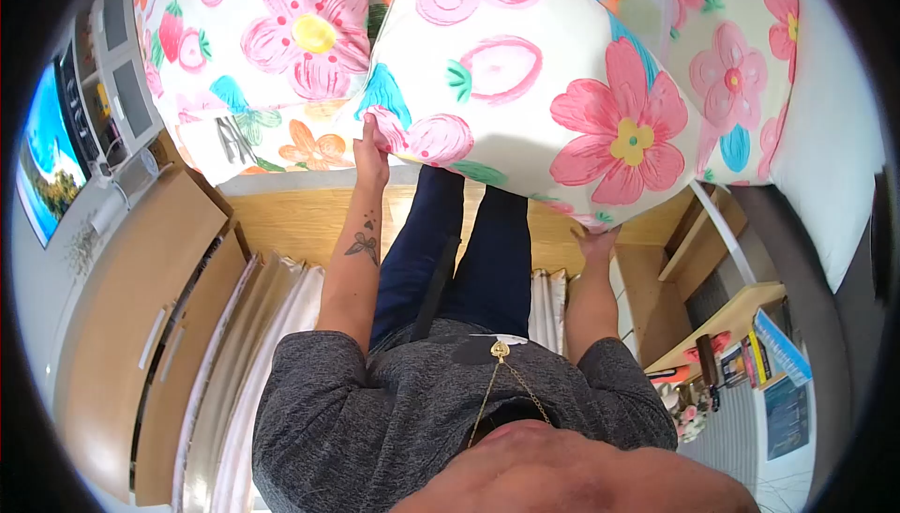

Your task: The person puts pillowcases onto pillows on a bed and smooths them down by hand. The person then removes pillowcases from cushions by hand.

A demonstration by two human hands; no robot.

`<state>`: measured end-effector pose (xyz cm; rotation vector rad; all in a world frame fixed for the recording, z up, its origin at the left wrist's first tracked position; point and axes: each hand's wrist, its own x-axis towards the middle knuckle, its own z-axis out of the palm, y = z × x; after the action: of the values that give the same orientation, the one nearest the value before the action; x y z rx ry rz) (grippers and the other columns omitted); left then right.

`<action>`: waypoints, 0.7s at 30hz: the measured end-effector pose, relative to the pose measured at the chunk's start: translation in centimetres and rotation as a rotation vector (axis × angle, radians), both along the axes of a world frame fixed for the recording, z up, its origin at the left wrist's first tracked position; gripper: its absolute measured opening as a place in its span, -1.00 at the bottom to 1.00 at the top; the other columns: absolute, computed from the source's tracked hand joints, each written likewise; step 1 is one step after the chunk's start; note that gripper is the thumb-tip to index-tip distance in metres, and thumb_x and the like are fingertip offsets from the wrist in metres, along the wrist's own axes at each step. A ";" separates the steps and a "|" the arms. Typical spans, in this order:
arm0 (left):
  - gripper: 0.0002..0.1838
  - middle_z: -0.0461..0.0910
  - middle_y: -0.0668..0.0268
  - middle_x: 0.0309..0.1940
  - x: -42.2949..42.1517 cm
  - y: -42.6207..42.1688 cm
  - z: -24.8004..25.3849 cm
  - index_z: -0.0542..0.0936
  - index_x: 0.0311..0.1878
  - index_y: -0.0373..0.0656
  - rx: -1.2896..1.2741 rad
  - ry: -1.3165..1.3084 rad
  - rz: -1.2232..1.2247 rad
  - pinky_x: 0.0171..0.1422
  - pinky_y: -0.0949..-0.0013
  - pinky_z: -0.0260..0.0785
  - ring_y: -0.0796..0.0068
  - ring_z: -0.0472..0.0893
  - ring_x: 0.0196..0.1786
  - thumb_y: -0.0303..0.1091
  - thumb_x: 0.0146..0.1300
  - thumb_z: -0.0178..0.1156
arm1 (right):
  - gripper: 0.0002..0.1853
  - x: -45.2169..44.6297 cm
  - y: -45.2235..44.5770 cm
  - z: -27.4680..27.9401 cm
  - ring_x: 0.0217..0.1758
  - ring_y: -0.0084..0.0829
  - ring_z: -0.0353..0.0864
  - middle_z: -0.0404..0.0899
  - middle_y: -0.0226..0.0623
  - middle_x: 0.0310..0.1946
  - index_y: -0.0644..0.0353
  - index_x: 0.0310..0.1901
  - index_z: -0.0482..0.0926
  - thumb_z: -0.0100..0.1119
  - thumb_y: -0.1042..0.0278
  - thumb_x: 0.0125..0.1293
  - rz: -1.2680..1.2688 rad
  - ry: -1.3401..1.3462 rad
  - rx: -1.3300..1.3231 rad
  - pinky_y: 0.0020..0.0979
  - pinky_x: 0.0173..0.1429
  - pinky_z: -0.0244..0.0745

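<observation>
A large white pillow printed with pink flowers, a strawberry and blue leaves is tilted up in front of me, over the bed's front edge. My left hand is closed on its lower left edge, the thumb on top and the other fingers mostly hidden. At its lower right corner, my right hand grips from below, with the fingertips tucked out of sight under the fabric. Beneath and around the pillow lies a bed sheet in the same floral print.
Another floral pillow lies at the left of the bed. Wooden drawers and a television stand on the left. To the right are a wooden shelf with books and a grey-white wall. Wooden floor shows by my legs.
</observation>
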<state>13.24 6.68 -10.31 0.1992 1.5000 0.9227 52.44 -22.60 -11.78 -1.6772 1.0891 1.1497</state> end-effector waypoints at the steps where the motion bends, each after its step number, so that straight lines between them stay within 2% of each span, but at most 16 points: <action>1: -0.62 0.20 0.55 -0.68 0.0 0.2 0.4 0.34 -0.64 -0.01 -0.006 -0.005 -0.091 -0.40 0.53 0.08 0.69 0.18 -0.57 -0.09 0.25 0.08 | -0.27 -0.5 -0.2 -0.7 0.28 -0.21 0.12 0.20 -0.44 0.22 -0.22 0.22 0.22 -0.14 -0.43 0.07 -0.112 -0.038 0.100 0.04 0.19 0.12; 2: -0.50 0.17 0.54 -0.71 0.3 0.4 0.5 0.16 -0.76 0.05 -0.003 0.041 -0.111 -0.40 0.50 0.06 0.67 0.17 -0.58 -0.09 0.25 0.09 | -0.29 -0.8 -0.4 -1.3 0.26 -0.23 0.16 0.22 -0.45 0.20 -0.20 0.20 0.24 -0.14 -0.41 0.08 -0.223 -0.080 0.203 0.02 0.17 0.18; 3: -0.50 0.17 0.54 -0.71 -0.1 0.5 0.4 0.16 -0.76 0.05 -0.001 0.042 -0.129 -0.40 0.50 0.06 0.67 0.17 -0.58 -0.09 0.25 0.09 | -0.29 -1.0 -0.4 -1.5 0.26 -0.23 0.16 0.22 -0.45 0.20 -0.20 0.20 0.24 -0.14 -0.41 0.08 -0.242 -0.081 0.204 0.02 0.17 0.18; 5: -0.63 0.29 0.52 -0.65 -1.3 0.3 -0.1 0.34 -0.63 -0.01 -0.021 -0.053 -0.183 -0.34 0.50 0.16 0.64 0.29 -0.54 -0.09 0.25 0.08 | -0.36 -1.2 -0.2 -1.3 0.15 -0.28 0.32 0.31 -0.45 0.12 -0.19 0.18 0.24 -0.12 -0.34 0.13 -0.196 -0.196 0.296 -0.08 0.09 0.33; 8: -0.58 0.18 0.52 -0.72 -0.1 0.8 0.4 0.28 -0.69 0.02 -0.066 -0.012 -0.144 -0.40 0.49 0.11 0.65 0.20 -0.60 -0.07 0.22 0.12 | -0.51 -0.9 -1.8 -1.5 0.03 -0.34 0.42 0.39 -0.43 0.04 -0.16 0.16 0.26 -0.07 -0.10 0.23 -0.246 -0.238 0.306 -0.21 0.03 0.42; 9: -0.56 0.14 0.52 -0.75 0.3 0.9 0.5 0.26 -0.71 0.03 -0.081 -0.005 -0.139 -0.42 0.49 0.10 0.66 0.18 -0.62 -0.07 0.22 0.13 | -0.51 -1.1 -2.5 -1.9 0.03 -0.34 0.42 0.39 -0.43 0.04 -0.16 0.16 0.26 -0.07 -0.10 0.23 -0.280 -0.262 0.301 -0.21 0.03 0.42; 11: -0.67 0.29 0.46 -0.65 -0.4 0.9 0.1 0.42 -0.52 -0.04 -0.101 -0.040 -0.137 -0.33 0.48 0.20 0.59 0.27 -0.54 -0.03 0.23 0.08 | -0.63 -1.1 -4.1 -2.5 0.02 -0.37 0.44 0.42 -0.41 -0.02 -0.08 0.11 0.31 -0.04 0.14 0.27 -0.188 -0.320 0.449 -0.27 0.00 0.46; 12: -0.71 0.36 0.42 -0.55 -0.2 0.8 0.7 0.44 -0.34 -0.06 -0.168 0.009 -0.142 -0.27 0.44 0.24 0.56 0.32 -0.45 -0.02 0.23 0.06 | -0.63 -1.3 -3.6 -1.6 0.02 -0.39 0.44 0.41 -0.41 0.00 -0.03 0.11 0.32 -0.04 0.22 0.27 -0.192 -0.364 0.333 -0.29 -0.02 0.47; 13: -0.66 0.42 0.38 -0.46 -0.2 1.2 1.3 0.46 -0.16 -0.07 -0.232 0.052 -0.166 -0.22 0.41 0.29 0.52 0.38 -0.37 0.00 0.24 0.04 | -0.64 -1.9 -2.5 -0.9 0.02 -0.41 0.44 0.40 -0.40 0.03 0.02 0.11 0.32 -0.03 0.29 0.27 -0.213 -0.413 0.212 -0.30 -0.04 0.49; 14: -0.53 0.47 0.33 -0.25 -3.5 0.8 -1.2 0.32 0.13 -0.04 -0.233 -0.006 -0.314 -0.12 0.33 0.31 0.46 0.42 -0.19 -0.02 0.24 0.00 | -0.64 -2.2 -2.7 -1.1 0.00 -0.41 0.46 0.42 -0.38 0.01 0.09 0.10 0.34 -0.02 0.29 0.27 -0.196 -0.486 0.242 -0.31 -0.04 0.49; 15: -0.55 0.48 0.30 -0.28 -2.7 1.1 -0.2 0.34 0.11 -0.08 -0.273 0.195 -0.262 -0.16 0.34 0.33 0.41 0.44 -0.15 -0.06 0.23 0.00 | -0.64 -2.5 -3.4 -1.6 -0.02 -0.40 0.47 0.44 -0.35 0.00 0.15 0.08 0.36 -0.01 0.30 0.26 -0.178 -0.556 0.261 -0.32 -0.04 0.48; 16: -0.56 0.46 0.22 -0.22 -1.1 1.3 1.8 0.32 0.11 -0.12 -0.254 0.352 -0.246 -0.20 0.33 0.36 0.38 0.43 -0.17 -0.11 0.23 -0.01 | -0.66 -2.2 -3.4 -2.0 -0.06 -0.38 0.50 0.50 -0.30 -0.07 0.23 0.04 0.42 -0.03 0.26 0.28 -0.219 -0.580 0.117 -0.35 -0.05 0.46; 17: -0.50 0.41 0.10 -0.16 -2.6 1.6 0.9 0.30 0.11 -0.26 -0.223 0.415 -0.286 -0.24 0.30 0.39 0.33 0.43 -0.12 -0.11 0.22 0.03 | -0.65 -2.0 -2.1 -0.8 -0.09 -0.38 0.50 0.52 -0.28 -0.12 0.26 0.02 0.44 -0.05 0.22 0.29 -0.371 -0.565 0.087 -0.37 -0.06 0.45; 19: -0.39 0.36 -0.01 -0.05 0.9 1.4 4.1 0.26 0.10 -0.42 0.158 1.270 -0.517 -0.07 0.19 0.36 0.20 0.41 -0.04 -0.05 0.21 0.05 | -0.63 -1.4 -0.9 0.3 -0.11 -0.38 0.51 0.54 -0.27 -0.16 0.30 0.00 0.46 -0.06 0.19 0.31 -0.557 -0.562 0.062 -0.40 -0.06 0.44; 20: -0.39 0.36 -0.01 -0.05 1.9 2.2 4.2 0.26 0.10 -0.42 0.185 1.257 -0.549 -0.07 0.19 0.36 0.20 0.41 -0.04 -0.05 0.21 0.05 | -0.61 -1.6 -1.2 -0.2 -0.13 -0.39 0.51 0.54 -0.26 -0.16 0.32 -0.01 0.46 -0.07 0.16 0.31 -0.506 -0.591 0.040 -0.42 -0.08 0.42; 21: -0.34 0.34 -0.05 -0.01 2.5 3.1 4.0 0.24 0.10 -0.46 0.435 1.246 -0.768 0.01 0.17 0.31 0.13 0.39 0.01 -0.01 0.20 0.06 | -0.59 -1.8 -1.9 -0.9 -0.15 -0.40 0.51 0.54 -0.25 -0.16 0.34 -0.01 0.46 -0.08 0.14 0.32 -0.448 -0.611 0.018 -0.44 -0.09 0.41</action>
<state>15.78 9.82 -6.30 1.7876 2.0037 0.4212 50.67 -24.50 -12.68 -1.5133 0.9722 0.3233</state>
